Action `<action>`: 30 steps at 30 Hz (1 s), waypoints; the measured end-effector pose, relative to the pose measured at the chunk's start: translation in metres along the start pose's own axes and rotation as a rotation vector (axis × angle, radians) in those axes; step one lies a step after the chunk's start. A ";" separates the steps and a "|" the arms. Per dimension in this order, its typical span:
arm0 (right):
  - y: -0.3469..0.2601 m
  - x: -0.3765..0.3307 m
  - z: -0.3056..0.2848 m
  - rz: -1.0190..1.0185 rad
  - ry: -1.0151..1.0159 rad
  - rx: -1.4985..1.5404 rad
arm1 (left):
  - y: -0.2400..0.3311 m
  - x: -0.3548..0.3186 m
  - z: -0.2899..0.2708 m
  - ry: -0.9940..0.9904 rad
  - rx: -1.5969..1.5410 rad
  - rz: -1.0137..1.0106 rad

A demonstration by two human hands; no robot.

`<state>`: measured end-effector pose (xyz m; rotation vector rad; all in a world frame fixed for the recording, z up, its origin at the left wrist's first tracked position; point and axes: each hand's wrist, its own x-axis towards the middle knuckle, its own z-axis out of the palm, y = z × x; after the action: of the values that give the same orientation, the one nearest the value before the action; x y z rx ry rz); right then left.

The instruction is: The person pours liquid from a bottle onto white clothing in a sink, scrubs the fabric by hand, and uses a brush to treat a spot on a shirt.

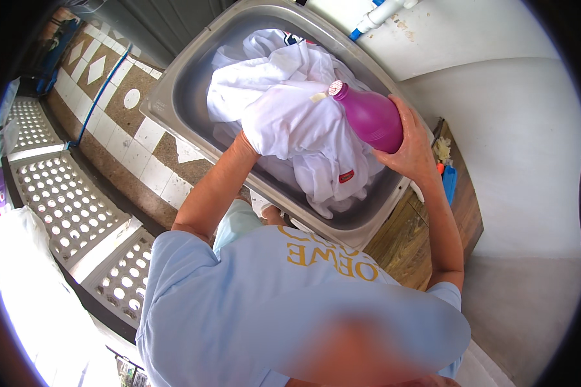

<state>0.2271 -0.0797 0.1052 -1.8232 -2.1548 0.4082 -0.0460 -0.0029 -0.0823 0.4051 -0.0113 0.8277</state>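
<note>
My right hand [410,145] is wrapped round the body of a purple plastic bottle [371,119]. The bottle is tipped over, its white perforated cap [336,88] pointing left above a heap of white clothes [290,116]. By the cap is a pale yellowish strip [318,97]; I cannot tell if it is liquid or a tag. My left hand [246,146] reaches in under the white cloth, which hides its fingers. The clothes lie in a grey metal sink [192,97], and a small red label [346,176] shows on one garment.
A wooden surface [403,235] adjoins the sink on the right, with a blue object [450,184] on it. White walls stand to the right. At left are patterned floor tiles [119,138], a blue hose [100,93] and white panels with round holes [64,193].
</note>
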 end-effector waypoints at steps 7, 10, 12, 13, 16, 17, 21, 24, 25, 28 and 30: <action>-0.004 0.004 -0.006 0.015 0.005 -0.123 | -0.002 0.008 0.000 0.009 -0.040 -0.020; 0.000 0.008 -0.005 0.009 -0.002 -0.137 | -0.004 0.009 -0.002 0.018 -0.053 -0.025; 0.001 0.011 -0.006 0.004 -0.029 -0.161 | -0.005 0.008 -0.002 0.027 -0.063 -0.026; 0.001 0.013 -0.006 0.000 -0.043 -0.173 | -0.006 0.008 -0.003 0.029 -0.067 -0.025; 0.001 0.016 -0.008 0.009 -0.064 -0.218 | -0.008 0.007 -0.004 0.041 -0.075 -0.028; 0.001 0.016 -0.008 0.008 -0.069 -0.227 | -0.008 0.007 -0.004 0.045 -0.078 -0.029; 0.001 0.019 -0.009 0.004 -0.083 -0.262 | -0.010 0.007 -0.005 0.057 -0.088 -0.031; 0.001 0.022 -0.010 -0.001 -0.099 -0.279 | -0.009 0.006 -0.005 0.062 -0.099 -0.035; 0.001 0.023 -0.010 -0.002 -0.106 -0.283 | -0.010 0.007 -0.006 0.066 -0.098 -0.035; -0.001 0.026 -0.013 0.008 -0.135 -0.300 | -0.010 0.007 -0.006 0.082 -0.107 -0.034; -0.002 0.027 -0.016 0.010 -0.149 -0.315 | -0.010 0.008 -0.006 0.049 -0.150 -0.040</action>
<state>0.2271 -0.0528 0.1213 -2.0238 -2.4264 0.2215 -0.0347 -0.0013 -0.0899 0.2434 -0.0194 0.7910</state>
